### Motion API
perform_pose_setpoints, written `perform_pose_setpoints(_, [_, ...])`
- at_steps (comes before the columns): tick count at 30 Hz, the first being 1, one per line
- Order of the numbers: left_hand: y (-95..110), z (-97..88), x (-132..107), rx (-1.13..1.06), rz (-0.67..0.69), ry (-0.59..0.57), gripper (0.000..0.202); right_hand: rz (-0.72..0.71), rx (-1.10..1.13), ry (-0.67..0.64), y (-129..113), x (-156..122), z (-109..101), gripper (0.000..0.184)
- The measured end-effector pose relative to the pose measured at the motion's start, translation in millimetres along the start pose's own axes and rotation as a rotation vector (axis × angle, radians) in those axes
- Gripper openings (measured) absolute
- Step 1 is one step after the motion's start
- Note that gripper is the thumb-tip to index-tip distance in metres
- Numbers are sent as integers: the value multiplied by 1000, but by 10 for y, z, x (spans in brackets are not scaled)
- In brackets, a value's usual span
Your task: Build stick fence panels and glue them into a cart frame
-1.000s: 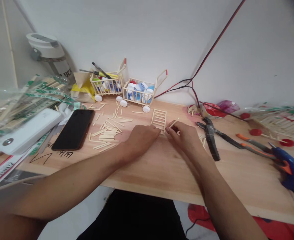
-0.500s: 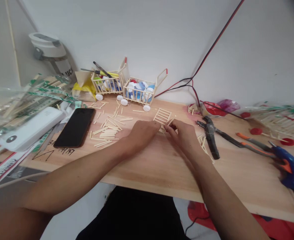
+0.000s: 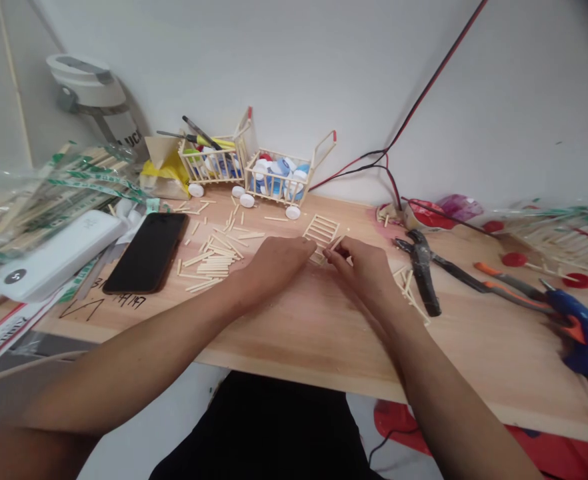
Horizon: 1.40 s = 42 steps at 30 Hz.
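Observation:
A small ladder-like frame of thin wooden sticks (image 3: 323, 230) lies on the wooden table (image 3: 294, 333). My left hand (image 3: 277, 260) rests knuckles-up at the frame's near left corner, fingers curled onto it. My right hand (image 3: 367, 267) is at the near right corner, its fingers pinched on a short wooden stick (image 3: 337, 241) laid against the frame. A pile of cut sticks (image 3: 214, 263) lies just left of my left hand.
Two stick-built carts (image 3: 274, 177) full of bottle caps stand at the back. A black phone (image 3: 147, 252) and white power bank (image 3: 54, 257) lie left. Pliers (image 3: 424, 273), an orange-handled tool (image 3: 511, 290) and a blue glue gun (image 3: 587, 333) lie right. Red and black wires (image 3: 399, 133) climb the wall.
The stick frame has turned slightly and shifted with both hands at its near end. My right hand's stick has come closer to the frame; the view has drifted a little.

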<state>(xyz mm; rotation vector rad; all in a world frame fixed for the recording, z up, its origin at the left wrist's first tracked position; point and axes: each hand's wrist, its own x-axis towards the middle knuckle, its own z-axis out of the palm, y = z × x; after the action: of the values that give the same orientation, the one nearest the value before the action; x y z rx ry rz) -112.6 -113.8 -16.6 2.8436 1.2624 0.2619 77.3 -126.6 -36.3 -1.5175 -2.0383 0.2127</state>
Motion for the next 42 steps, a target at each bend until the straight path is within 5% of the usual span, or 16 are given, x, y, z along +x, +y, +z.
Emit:
perform_pose_setpoints(14, [-142,39,-53,-69,47,91,20,-54,42,-5,-115,4,81,17])
perform_pose_setpoints(22, [-65,-27,-69,-62,-2,41,22,-54,44,-11,-138,-5,87,18])
perform_pose_setpoints(32, [-97,139,-18,-295,78,169,16,-48,44,-46,-158,-5,67,15])
perform_pose_setpoints(42, [-71,150,-35,-339,47,171,19,-54,1,-71,-197,-25,60,15])
